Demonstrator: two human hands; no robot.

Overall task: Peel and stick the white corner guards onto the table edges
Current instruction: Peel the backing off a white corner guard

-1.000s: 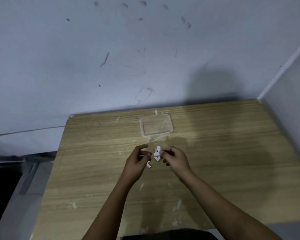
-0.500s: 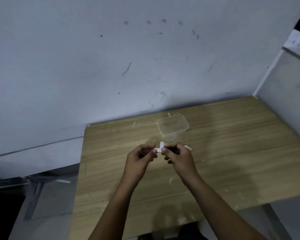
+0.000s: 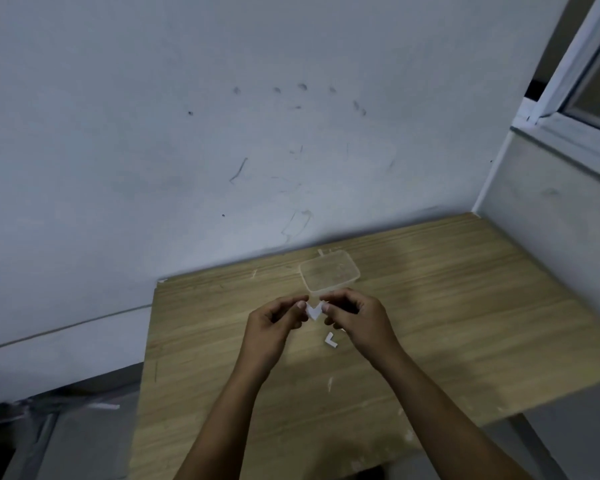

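Note:
A small white V-shaped corner guard [image 3: 314,312] is held above the wooden table [image 3: 430,323] between both hands. My left hand [image 3: 274,327] pinches its left end with thumb and forefinger. My right hand [image 3: 355,318] pinches its right end the same way. A second white L-shaped corner guard [image 3: 331,339] lies flat on the table just below my right hand.
A clear plastic container [image 3: 329,273] stands on the table just beyond my hands, near the wall. Small white paper scraps [image 3: 329,384] lie on the wood. The table's left edge [image 3: 146,358] and front right edge drop to the floor. A window frame [image 3: 568,98] is at upper right.
The view has tilted up and shifted. My hands have drawn slightly apart with the guard spread between them. An L-shaped guard now lies on the table below my right hand.

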